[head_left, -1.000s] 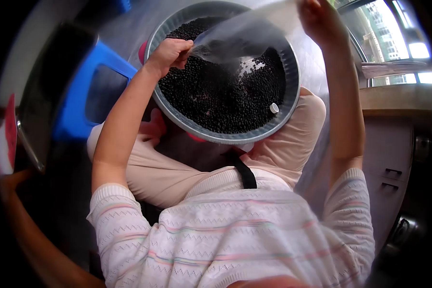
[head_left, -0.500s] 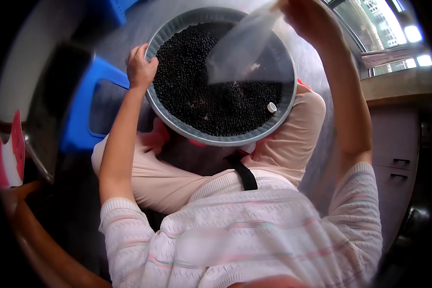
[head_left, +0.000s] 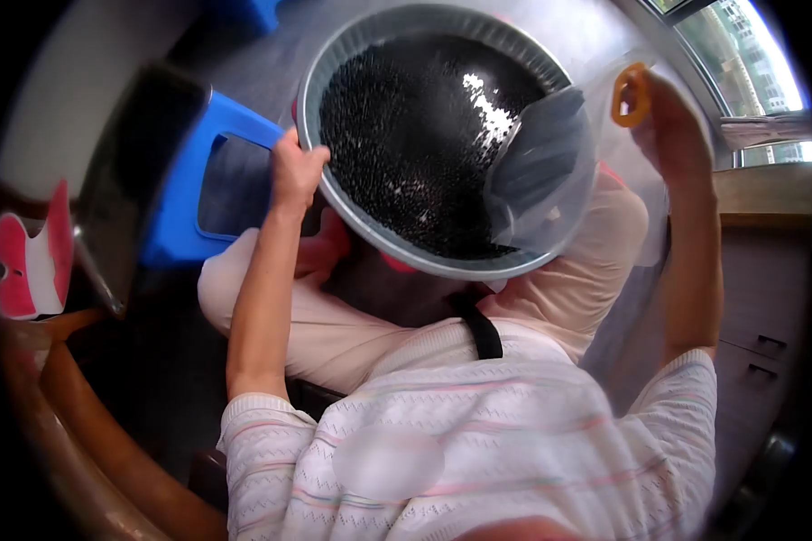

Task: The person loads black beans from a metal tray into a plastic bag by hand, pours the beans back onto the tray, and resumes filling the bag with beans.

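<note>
1. I have the left hand (head_left: 299, 173) clamped on the left rim of the round grey basin (head_left: 359, 227), with the thumb laid over the edge.
2. I see the right hand (head_left: 672, 126) up past the basin's right side, closed on the upper end of the clear bag (head_left: 550, 167); an orange ring (head_left: 630, 95) shows at its fingers, though I cannot tell whether the ring is joined to the plastic.
3. The clear bag slants down and left from that hand, its lower part over the right side of the basin, covering some of the rim from my view.
4. Small black beads (head_left: 383, 135) spread across the basin; a bright white patch (head_left: 492, 113) shows among them, and I cannot tell whether it is glare or bare bottom.
5. The basin stands in front of the person's folded legs, its right edge near the pale trousers (head_left: 604, 239) at the knee.
6. Just left of the left hand I get a blue stool (head_left: 176, 203); farther left is a red-and-white object (head_left: 32, 261).
7. On the right side, a window (head_left: 753, 72) sits above drawers with dark handles (head_left: 762, 370).
</note>
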Tool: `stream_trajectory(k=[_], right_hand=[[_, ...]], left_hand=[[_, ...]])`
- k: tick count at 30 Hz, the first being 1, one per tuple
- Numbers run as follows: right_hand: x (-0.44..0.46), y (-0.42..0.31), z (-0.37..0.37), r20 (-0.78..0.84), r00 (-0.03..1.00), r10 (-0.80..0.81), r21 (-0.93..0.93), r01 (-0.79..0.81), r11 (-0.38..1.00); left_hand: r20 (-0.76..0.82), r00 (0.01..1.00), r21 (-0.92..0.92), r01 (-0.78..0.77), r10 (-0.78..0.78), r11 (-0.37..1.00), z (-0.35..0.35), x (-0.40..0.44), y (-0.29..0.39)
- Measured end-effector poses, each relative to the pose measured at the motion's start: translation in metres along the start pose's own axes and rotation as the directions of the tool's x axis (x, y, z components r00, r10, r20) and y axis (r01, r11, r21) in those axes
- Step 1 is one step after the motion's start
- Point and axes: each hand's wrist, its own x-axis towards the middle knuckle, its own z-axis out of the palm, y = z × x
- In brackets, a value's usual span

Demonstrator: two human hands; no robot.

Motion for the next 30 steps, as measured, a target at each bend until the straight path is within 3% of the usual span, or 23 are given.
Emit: stream_trajectory(k=[1,3,4,5,6,7,8,10,11,13,15,16,18,19,20,21,24,27,29,30], right_hand=[[0.008,0.002,-0.013,-0.04,0.999,0.026,0.004,-0.026,1.0],[0.01,-0.007,-0.004,0.045,0.998,0.041,0.046,-0.043,0.998],[0.008,-0.008,-0.001,0.016,1.0,0.013,0.018,-0.014,1.0],[0.008,-0.013,-0.006,0.056,0.998,-0.003,-0.014,0.004,1.0],[0.01,-0.015,-0.012,0.091,0.996,-0.005,-0.046,0.009,0.999],[0.009,-0.012,0.0,-0.015,0.999,-0.05,-0.076,0.049,0.996],[0.007,-0.009,0.011,-0.122,0.988,-0.094,-0.114,0.081,0.99],[0.016,-0.007,0.003,-0.012,0.984,-0.176,-0.235,0.168,0.957],[0.018,-0.01,0.002,-0.008,0.99,-0.144,-0.201,0.139,0.97],[0.021,-0.017,0.004,-0.002,0.997,-0.079,-0.134,0.078,0.988],[0.019,-0.019,0.017,-0.018,0.999,-0.036,-0.081,0.034,0.996],[0.018,-0.019,0.021,-0.058,0.998,-0.024,-0.028,0.022,0.999],[0.028,-0.01,0.014,0.005,1.0,-0.006,-0.128,0.006,0.992],[0.029,-0.011,0.02,0.099,0.995,0.021,-0.066,-0.015,0.998],[0.029,-0.013,0.027,0.192,0.98,0.047,-0.008,-0.047,0.999],[0.03,-0.016,0.015,0.218,0.973,0.079,-0.07,-0.065,0.995],[0.031,-0.013,0.026,0.144,0.989,0.037,-0.065,-0.028,0.997],[0.028,-0.01,0.029,0.081,0.993,0.085,-0.06,-0.08,0.995],[0.021,-0.005,0.042,-0.024,0.998,0.062,-0.066,-0.064,0.996],[0.021,-0.004,0.039,0.017,0.998,0.067,-0.093,-0.066,0.993]], left_hand=[[0.028,1.0,0.026,0.007,-0.008,1.0,-0.005,0.002,0.01],[0.053,0.998,-0.147,-0.035,0.043,0.989,-0.014,0.009,0.027],[0.037,0.999,-0.168,0.011,-0.005,0.986,-0.022,0.017,0.018],[0.012,0.999,-0.066,0.049,-0.049,0.997,-0.027,0.023,0.012],[-0.011,1.0,-0.117,0.01,-0.011,0.993,-0.026,0.029,0.002],[-0.037,0.999,-0.167,-0.006,0.0,0.986,-0.023,0.022,-0.001],[-0.026,0.999,-0.063,-0.026,0.024,0.998,-0.025,0.016,0.018],[0.051,0.998,-0.239,-0.024,0.037,0.971,-0.024,0.008,0.055],[0.086,0.995,-0.327,-0.027,0.058,0.945,-0.025,0.009,0.062],[0.014,0.998,-0.06,0.063,-0.062,0.996,-0.041,0.026,0.016],[-0.106,0.993,-0.032,0.042,-0.045,0.999,-0.034,0.019,0.007],[-0.06,0.998,-0.111,-0.005,-0.002,0.994,-0.036,0.012,0.015],[0.059,0.998,-0.21,0.038,-0.027,0.977,-0.041,0.004,0.034],[0.111,0.994,-0.259,0.037,-0.008,0.965,-0.044,0.004,0.043],[0.118,0.993,-0.221,0.05,-0.025,0.974,-0.047,0.007,0.034],[0.094,0.994,-0.176,0.075,-0.059,0.981,-0.046,0.009,0.023],[0.018,0.992,-0.08,0.123,-0.122,0.989,-0.045,0.008,-0.028],[0.082,0.967,0.031,0.241,-0.242,0.97,-0.046,0.003,-0.032],[0.019,0.99,0.336,0.126,-0.141,0.933,-0.045,0.001,-0.016],[0.02,0.997,0.526,0.054,-0.076,0.849,-0.046,0.0,-0.009]])
